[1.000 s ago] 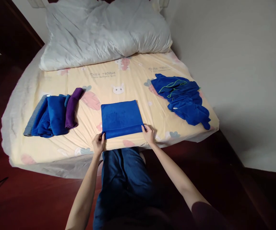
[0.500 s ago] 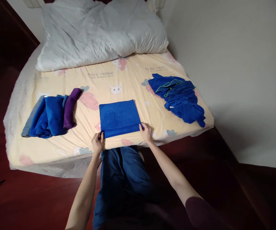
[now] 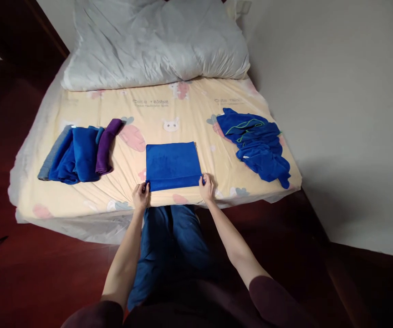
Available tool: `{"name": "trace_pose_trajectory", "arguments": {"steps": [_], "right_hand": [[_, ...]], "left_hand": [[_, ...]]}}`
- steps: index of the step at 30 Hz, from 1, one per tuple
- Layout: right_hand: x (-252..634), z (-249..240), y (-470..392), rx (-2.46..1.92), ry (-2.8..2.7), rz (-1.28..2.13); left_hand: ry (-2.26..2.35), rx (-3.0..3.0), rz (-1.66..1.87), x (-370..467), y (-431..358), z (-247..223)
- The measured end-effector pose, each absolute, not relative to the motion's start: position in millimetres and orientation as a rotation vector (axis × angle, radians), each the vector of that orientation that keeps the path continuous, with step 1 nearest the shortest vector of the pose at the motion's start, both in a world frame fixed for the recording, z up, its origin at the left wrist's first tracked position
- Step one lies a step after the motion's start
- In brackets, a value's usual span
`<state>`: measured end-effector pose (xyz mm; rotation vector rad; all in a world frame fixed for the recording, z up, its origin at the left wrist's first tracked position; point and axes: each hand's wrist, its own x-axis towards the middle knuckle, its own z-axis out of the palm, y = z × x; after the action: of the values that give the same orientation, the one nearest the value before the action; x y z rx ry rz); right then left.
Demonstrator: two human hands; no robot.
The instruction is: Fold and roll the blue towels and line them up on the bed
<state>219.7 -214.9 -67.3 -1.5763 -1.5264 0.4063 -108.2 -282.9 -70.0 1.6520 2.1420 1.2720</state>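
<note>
A blue towel point(image 3: 173, 161) lies flat in a rectangle on the bed near its front edge, with a strip along its near side turned over. My left hand point(image 3: 141, 196) pinches the near left corner of that strip. At the near right corner, my right hand point(image 3: 206, 186) grips the strip's other end between thumb and fingers. Both hands rest low at the mattress edge, and the towel stays spread on the sheet between them.
Left of the towel lie rolled blue towels point(image 3: 85, 152) and a rolled purple towel point(image 3: 108, 148). A crumpled blue cloth heap point(image 3: 257, 146) with green edging lies to the right. A grey-white quilt point(image 3: 155, 45) covers the bed's far end; a wall point(image 3: 346, 114) stands at right.
The view has shifted and turned slightly. Both hands still hold the folded strip's ends, and the towel looks much the same.
</note>
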Motion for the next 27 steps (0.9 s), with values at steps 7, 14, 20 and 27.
{"name": "trace_pose_trajectory", "arguments": {"steps": [7,14,20,27], "right_hand": [[221.3,-66.1,-218.4,-1.538,-1.576,0.36],[227.7,-64.8,-221.9,-1.464,-1.826,0.32],[229.4,-61.7,-220.0,-1.42,-1.868,0.348],[234.9,-54.4,-228.6,-1.482,-2.009,0.312]], "left_hand": [[2.174,1.58,1.334,-108.9,-284.9,-69.7],[2.064,1.791,1.308,-109.8,-286.0,-69.1],[1.93,1.9,1.181,-111.1,-285.9,-61.3],[1.905,1.995,1.034,-109.5,-287.8,-54.9]]}}
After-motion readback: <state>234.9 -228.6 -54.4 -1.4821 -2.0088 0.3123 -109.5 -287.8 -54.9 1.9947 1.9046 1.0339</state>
